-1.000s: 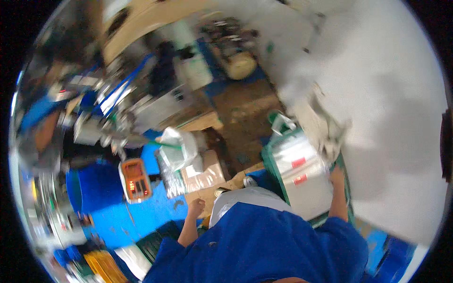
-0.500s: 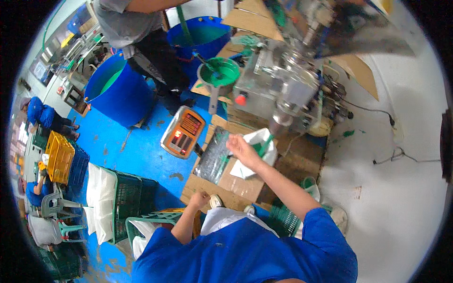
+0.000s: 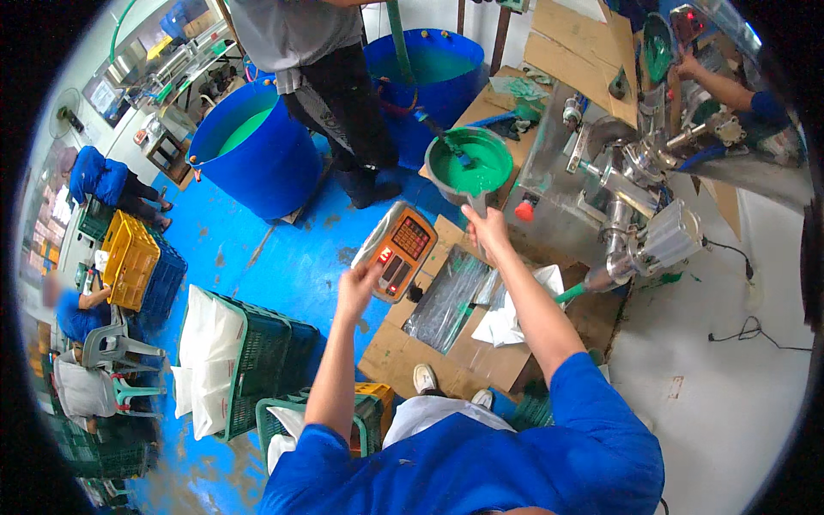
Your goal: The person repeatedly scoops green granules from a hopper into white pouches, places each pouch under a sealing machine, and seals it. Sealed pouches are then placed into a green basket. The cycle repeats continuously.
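My right hand is closed round the handle of a grey dipper, whose bowl holds thick green paste and a blue-headed brush or scraper. Its bowl is beside the metal machine. At the lower left edge of an orange scale display, my left hand has its fingers bent against the panel. The display has a small lit red readout. Below my right forearm lies a white bag by the machine's nozzle, with green paste at the nozzle's end. Plastic film covers the scale's platform.
Blue tubs of green liquid stand ahead, with a person in grey beside them. On the right is the metal filling machine. Green crates with white bags stand left. People in blue are farther left.
My right hand has left the white bag and taken hold of the dipper's handle. My left hand has come up from low in front of me to the scale display. The view has shifted.
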Demonstrator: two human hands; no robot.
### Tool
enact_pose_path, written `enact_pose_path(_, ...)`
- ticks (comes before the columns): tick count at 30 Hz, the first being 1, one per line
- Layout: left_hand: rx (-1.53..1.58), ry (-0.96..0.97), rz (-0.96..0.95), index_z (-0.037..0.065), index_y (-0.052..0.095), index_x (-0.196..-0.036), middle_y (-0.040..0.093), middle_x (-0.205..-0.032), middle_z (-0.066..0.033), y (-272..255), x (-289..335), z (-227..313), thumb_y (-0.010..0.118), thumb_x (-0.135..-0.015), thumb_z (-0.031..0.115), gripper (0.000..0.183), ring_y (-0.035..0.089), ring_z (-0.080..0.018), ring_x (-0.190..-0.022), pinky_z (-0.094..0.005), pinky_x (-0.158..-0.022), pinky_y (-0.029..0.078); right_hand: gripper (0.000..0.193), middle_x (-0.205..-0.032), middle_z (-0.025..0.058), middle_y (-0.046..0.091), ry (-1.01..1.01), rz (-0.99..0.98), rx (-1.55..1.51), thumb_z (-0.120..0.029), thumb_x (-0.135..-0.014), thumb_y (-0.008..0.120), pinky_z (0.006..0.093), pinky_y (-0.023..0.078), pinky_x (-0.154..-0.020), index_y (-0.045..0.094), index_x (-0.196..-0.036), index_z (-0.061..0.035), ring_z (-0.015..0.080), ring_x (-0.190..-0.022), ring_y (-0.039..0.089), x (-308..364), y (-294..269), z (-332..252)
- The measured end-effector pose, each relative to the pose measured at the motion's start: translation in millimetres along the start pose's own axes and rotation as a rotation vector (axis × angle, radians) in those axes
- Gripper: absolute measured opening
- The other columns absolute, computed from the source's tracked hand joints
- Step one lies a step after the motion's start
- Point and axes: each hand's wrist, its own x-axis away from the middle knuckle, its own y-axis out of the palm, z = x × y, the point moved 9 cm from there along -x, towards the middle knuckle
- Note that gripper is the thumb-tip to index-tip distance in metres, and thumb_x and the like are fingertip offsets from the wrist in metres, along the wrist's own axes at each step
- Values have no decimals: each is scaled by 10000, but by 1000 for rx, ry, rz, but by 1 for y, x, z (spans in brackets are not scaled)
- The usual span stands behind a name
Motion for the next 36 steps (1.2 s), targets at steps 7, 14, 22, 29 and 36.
enact_pose_path(7,155,-100,64,66,489,-1207,458,-561,29,-5,-68,101,667,-787,355,541,343,-46,-397,-213,-344,237,316,-514,-5,476,113,-304,170,-314,-794,669,231,342,-362,516,-731,-44,67,-413,445,126,-27,21)
enact_pose_path(14,-56,388,-145,14,652,-786,602,-631,0,21,73,186,659,-779,150,137,535,-54,-548,-214,-509,416,326,-539,-8,480,124,-422,281,-337,-817,640,234,358,-371,507,-779,-41,63,-409,435,217,-50,38)
enact_pose_path(22,238,168,179,28,637,-771,595,-587,-19,27,172,152,634,-799,123,99,513,-55,-471,-191,-427,367,328,-532,0,475,172,-433,257,-327,-835,621,237,341,-371,484,-765,-38,65,-412,424,269,-82,57)
enact_pose_path(29,691,-120,419,84,510,-736,610,-709,-67,23,210,93,593,-821,149,136,411,-59,-380,-179,-295,271,327,-530,15,486,264,-420,209,-319,-837,619,247,348,-363,495,-751,-28,76,-397,429,315,-118,82)
enact_pose_path(36,807,-142,431,93,504,-745,622,-757,-78,38,234,83,601,-811,125,121,436,-67,-404,-170,-323,298,312,-526,7,482,325,-407,145,-311,-823,631,243,348,-362,512,-770,-28,76,-400,439,344,-141,99)
